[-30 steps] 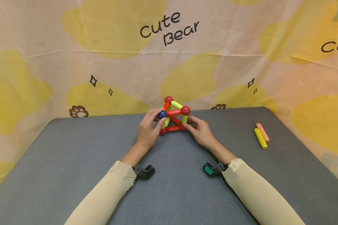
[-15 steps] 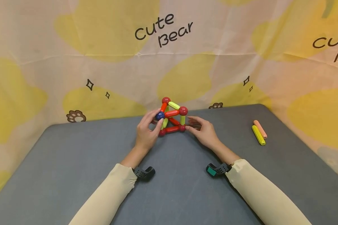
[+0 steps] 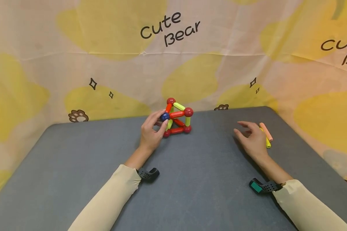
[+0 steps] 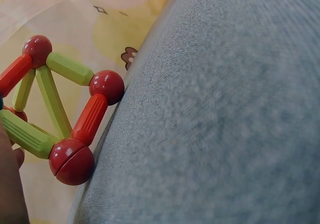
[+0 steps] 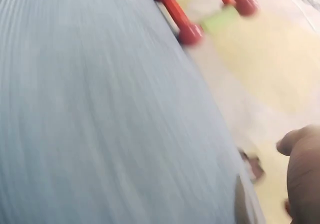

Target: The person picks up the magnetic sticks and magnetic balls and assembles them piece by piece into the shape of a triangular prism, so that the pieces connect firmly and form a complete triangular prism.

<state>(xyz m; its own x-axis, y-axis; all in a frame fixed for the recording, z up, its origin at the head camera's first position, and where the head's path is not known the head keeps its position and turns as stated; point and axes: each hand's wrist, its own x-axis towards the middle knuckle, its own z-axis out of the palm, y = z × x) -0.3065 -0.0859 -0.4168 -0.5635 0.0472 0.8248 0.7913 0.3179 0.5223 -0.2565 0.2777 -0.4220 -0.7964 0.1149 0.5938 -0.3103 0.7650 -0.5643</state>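
Observation:
A frame of ball-and-rod building pieces (image 3: 177, 114) stands on the grey table, its red and yellow-green rods joined by red balls. My left hand (image 3: 151, 131) pinches the blue ball (image 3: 164, 116) at its upper left corner between thumb and fingers. In the left wrist view a red ball (image 4: 72, 161) and a red rod (image 4: 90, 119) show close up, with the blue ball mostly cut off. Off to the right, my right hand (image 3: 253, 139) holds nothing, its fingers loosely bent. It is beside a yellow rod (image 3: 267, 141), which it partly covers, and a pink rod (image 3: 266, 132).
A grey cloth-covered table (image 3: 202, 179) reaches to a patterned curtain (image 3: 118, 64) right behind the frame. Dark bands (image 3: 148, 174) sit on both wrists. The right wrist view is blurred.
My right hand has left the frame's lower right ball and moved right to the two loose rods. The left hand keeps its pinch on the blue ball.

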